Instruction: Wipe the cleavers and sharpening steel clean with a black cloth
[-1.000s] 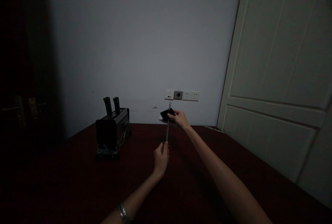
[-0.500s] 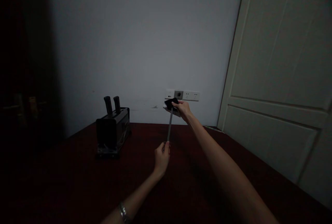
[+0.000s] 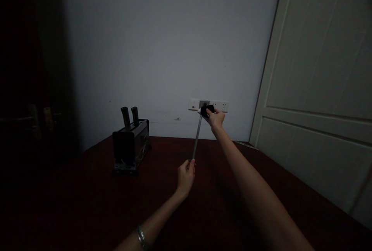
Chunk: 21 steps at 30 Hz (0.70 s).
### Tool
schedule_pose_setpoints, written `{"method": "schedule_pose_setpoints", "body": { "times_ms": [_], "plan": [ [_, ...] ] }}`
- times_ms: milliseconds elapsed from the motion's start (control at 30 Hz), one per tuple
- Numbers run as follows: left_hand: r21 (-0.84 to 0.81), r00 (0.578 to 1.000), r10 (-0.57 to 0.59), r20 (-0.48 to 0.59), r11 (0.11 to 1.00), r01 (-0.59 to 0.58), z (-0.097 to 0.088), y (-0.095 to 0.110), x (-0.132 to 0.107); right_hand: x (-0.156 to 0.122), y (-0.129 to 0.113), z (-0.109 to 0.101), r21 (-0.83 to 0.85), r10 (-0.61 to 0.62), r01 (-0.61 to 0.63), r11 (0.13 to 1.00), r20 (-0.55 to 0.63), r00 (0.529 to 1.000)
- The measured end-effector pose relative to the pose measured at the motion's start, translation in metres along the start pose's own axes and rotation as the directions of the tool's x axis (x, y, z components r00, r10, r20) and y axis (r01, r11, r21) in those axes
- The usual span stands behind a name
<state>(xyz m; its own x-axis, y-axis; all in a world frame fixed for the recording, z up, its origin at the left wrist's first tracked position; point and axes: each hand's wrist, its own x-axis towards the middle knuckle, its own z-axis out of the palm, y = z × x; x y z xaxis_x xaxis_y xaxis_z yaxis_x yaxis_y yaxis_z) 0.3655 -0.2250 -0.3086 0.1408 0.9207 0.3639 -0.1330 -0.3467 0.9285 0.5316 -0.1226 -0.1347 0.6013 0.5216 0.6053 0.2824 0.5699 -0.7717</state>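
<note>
My left hand (image 3: 186, 175) is closed round the near end of a long thin metal rod (image 3: 197, 139), likely a sharpening steel or narrow blade, which slants up and away over the dark red table (image 3: 87, 204). My right hand (image 3: 215, 118) is stretched out to the rod's far tip and pinches a small dark cloth (image 3: 207, 110) around it. A metal bracelet (image 3: 141, 237) is on my left wrist.
A dark knife block (image 3: 130, 146) with two black handles (image 3: 130, 116) sticking up stands on the table to the left. A white socket strip (image 3: 208, 105) is on the grey wall behind my right hand. A cream panelled door (image 3: 319, 88) fills the right side. The left is in deep shadow.
My right hand with the cloth has slid up the rod from its upper part to its far tip. The rod has tilted slightly right, and my view has shifted a little left.
</note>
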Motion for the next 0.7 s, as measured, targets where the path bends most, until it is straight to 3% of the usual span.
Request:
{"method": "schedule_pose_setpoints", "body": {
  "times_ms": [67,133,267,367,500,633,700],
  "plan": [
    [-0.012,1.0,0.011,-0.009,1.0,-0.011,-0.001,0.006,0.0,-0.004,0.005,-0.011,-0.138,-0.017,0.008,0.99,-0.067,0.998],
    [-0.028,1.0,0.02,-0.023,0.999,-0.021,-0.003,0.012,0.0,-0.02,0.014,-0.021,-0.262,-0.037,0.02,0.965,-0.06,0.997],
    [-0.07,0.999,0.014,-0.035,0.997,-0.016,-0.006,0.018,0.004,-0.076,0.042,-0.036,-0.441,-0.049,0.092,0.893,0.108,0.993],
    [-0.114,0.999,-0.02,-0.042,0.993,0.015,-0.007,0.015,0.007,-0.125,0.062,-0.046,-0.517,-0.048,0.181,0.837,0.26,0.964],
    [-0.158,0.998,-0.058,-0.039,0.986,0.051,-0.007,0.011,0.01,-0.174,0.079,-0.057,-0.556,-0.051,0.319,0.767,0.443,0.895],
    [-0.168,0.998,-0.06,-0.007,0.984,0.058,-0.008,0.011,0.011,-0.195,0.085,-0.064,-0.632,0.021,0.567,0.528,0.678,0.735],
    [-0.164,0.999,-0.052,0.005,0.985,0.052,-0.008,0.011,0.011,-0.198,0.087,-0.064,-0.648,0.071,0.6,0.468,0.705,0.706]
  ]
}}
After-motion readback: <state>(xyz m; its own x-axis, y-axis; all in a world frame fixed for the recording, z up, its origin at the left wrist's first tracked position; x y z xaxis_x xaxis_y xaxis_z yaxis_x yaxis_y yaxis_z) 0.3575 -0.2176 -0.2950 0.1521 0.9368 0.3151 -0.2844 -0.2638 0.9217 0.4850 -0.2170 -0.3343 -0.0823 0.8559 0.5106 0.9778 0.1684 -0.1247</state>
